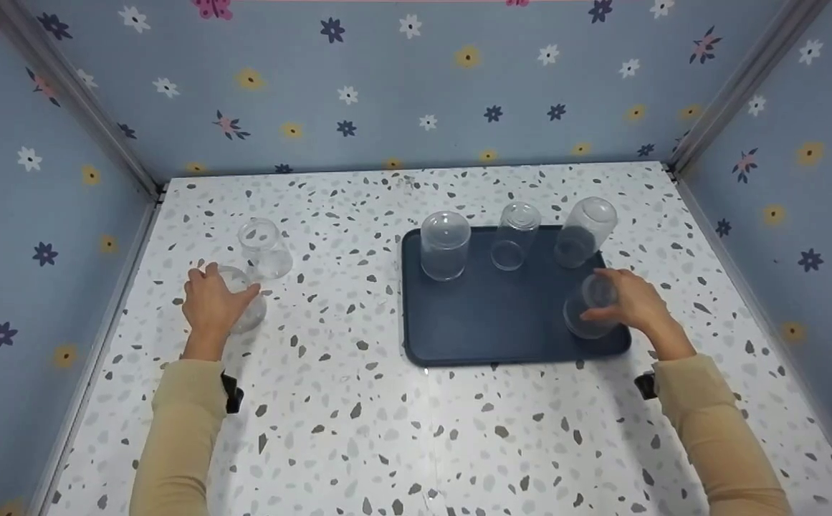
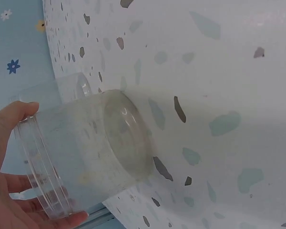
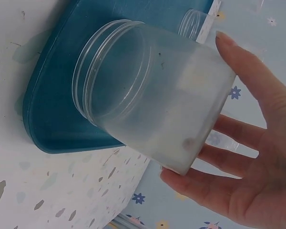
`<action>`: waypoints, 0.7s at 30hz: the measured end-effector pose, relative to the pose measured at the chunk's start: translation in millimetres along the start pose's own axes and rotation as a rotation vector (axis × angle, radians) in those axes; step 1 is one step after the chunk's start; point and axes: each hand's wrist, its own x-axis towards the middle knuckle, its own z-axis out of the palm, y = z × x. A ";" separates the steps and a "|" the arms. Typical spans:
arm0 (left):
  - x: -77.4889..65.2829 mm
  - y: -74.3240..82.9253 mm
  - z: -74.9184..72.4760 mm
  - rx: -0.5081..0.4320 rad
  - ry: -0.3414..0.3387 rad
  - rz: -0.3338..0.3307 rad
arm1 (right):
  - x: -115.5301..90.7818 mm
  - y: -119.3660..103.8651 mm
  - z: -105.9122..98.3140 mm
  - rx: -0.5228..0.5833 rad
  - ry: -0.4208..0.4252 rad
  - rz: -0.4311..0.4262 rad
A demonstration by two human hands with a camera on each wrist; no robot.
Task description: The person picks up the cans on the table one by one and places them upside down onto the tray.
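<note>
Far left: your left hand grips the left-hand jar round its rim, thumb on one side, fingers on the other. The jar stands mouth-up on the speckled table; a hold from above probably suits it because the ridged rim gives your fingers a purchase on slick clear walls.

Just behind it, the rear-left jar stands on the table, near enough that your knuckles have little room on that side.

Right of centre, the dark tray. Along its back edge, left to right: a wide jar, a slim jar, a back-corner jar. They look base-up. Set at the back, they leave the tray's front within your easy reach.

Near the tray's front right corner, the right-hand jar is mouth-down, ridged rim toward the tray. Your right hand grasps it about the base, thumb opposite fingers, which seems sensible: the rim is kept free to meet the tray. You can't tell from here whether it rests fully.
</note>
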 end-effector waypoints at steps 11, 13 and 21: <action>-18.2 17.5 -3.3 -0.041 0.048 0.014 | -0.3 -2.1 -0.2 -0.014 -0.037 0.002; -20.6 21.1 -3.7 -0.048 0.058 0.027 | 0.1 -2.3 0.0 -0.019 -0.045 0.001; -31.5 33.1 -4.6 -0.075 0.093 0.072 | -1.6 0.1 2.9 0.016 -0.053 0.005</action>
